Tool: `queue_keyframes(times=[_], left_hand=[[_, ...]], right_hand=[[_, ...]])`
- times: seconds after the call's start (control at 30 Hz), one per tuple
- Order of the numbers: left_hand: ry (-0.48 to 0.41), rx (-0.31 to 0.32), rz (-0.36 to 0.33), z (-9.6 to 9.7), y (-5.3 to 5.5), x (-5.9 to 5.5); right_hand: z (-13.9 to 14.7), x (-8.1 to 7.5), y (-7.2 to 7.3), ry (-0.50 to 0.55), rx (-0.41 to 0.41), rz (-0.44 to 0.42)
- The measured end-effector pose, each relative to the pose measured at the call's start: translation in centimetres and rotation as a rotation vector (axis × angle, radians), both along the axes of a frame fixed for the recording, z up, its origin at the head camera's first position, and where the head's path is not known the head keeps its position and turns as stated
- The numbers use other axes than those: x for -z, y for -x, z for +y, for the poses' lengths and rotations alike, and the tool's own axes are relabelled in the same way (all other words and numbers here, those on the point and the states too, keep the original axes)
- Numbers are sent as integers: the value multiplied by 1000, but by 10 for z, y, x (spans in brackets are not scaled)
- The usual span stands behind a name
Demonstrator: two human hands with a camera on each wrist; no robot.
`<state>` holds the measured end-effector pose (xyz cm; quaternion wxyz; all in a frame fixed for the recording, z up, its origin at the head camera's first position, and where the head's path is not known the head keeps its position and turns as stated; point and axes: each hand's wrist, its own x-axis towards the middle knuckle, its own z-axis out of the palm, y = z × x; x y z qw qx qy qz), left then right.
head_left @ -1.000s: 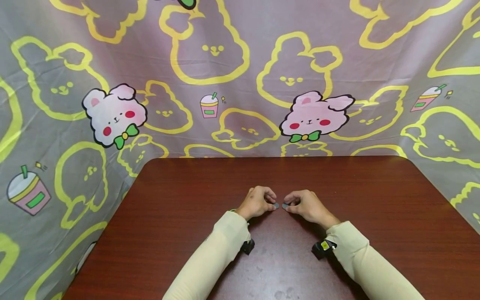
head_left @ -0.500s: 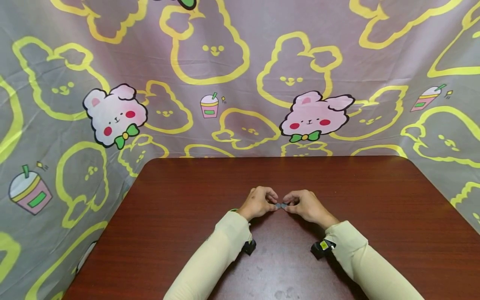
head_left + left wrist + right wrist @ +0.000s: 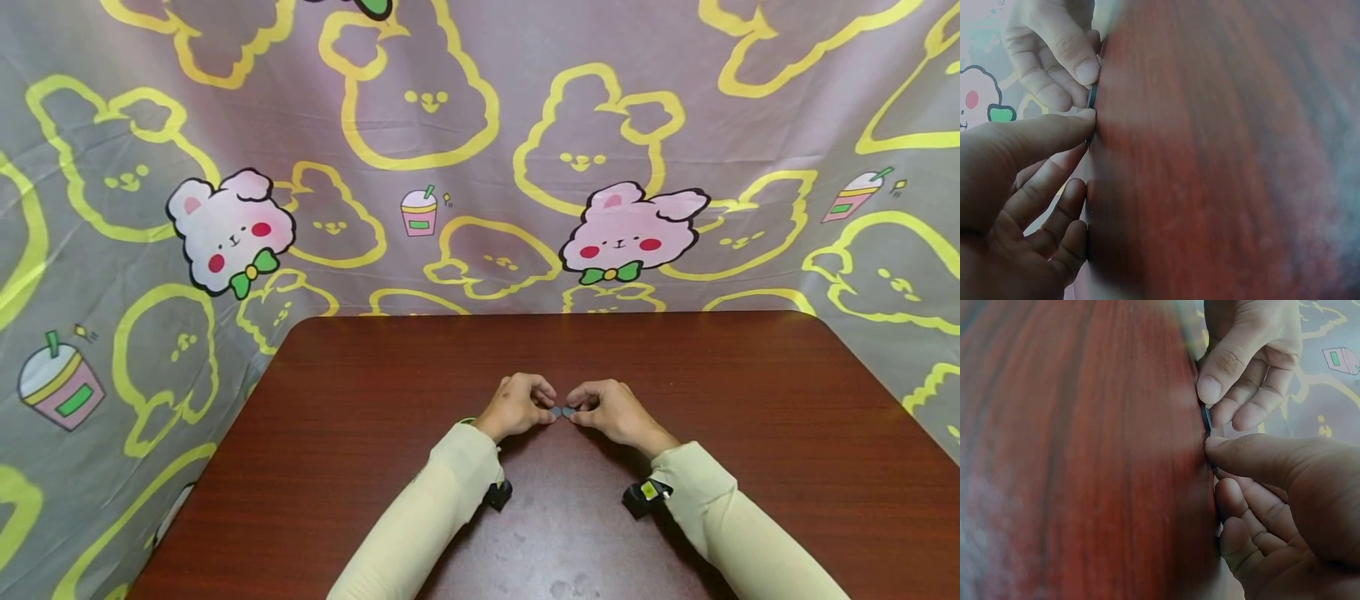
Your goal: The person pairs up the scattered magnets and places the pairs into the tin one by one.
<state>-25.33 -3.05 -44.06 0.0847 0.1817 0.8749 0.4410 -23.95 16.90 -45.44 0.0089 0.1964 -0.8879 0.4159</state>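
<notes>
My left hand (image 3: 517,404) pinches a small grey disc (image 3: 557,412) between thumb and fingers, low over the tabletop. A second grey disc (image 3: 567,412) is pinched by my right hand (image 3: 618,414), facing it. The edges of the two discs meet or nearly meet; their size hides which. Seen edge-on in the left wrist view, the right hand's disc (image 3: 1092,95) looks thin and dark, flat against the wood. The right wrist view likewise shows the left hand's disc (image 3: 1205,417) under its thumb. Fingers cover much of both discs.
A reddish-brown wooden table (image 3: 390,358) with rounded far corners lies under both hands. Behind it and at both sides hangs a grey-pink curtain (image 3: 480,108) printed with cartoon rabbits. Black wrist cameras sit below each cuff.
A second ago a gap lay between the discs. My left hand has since moved slightly right, bringing its disc up to the other one. Over the last half second both hands look still.
</notes>
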Motion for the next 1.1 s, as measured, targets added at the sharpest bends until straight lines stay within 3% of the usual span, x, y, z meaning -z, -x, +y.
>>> queue_keyframes(times=[1.1], left_hand=[[-13,-30,-12,1,1,3]], right_hand=[[-4,-1,0,2,-8,11]])
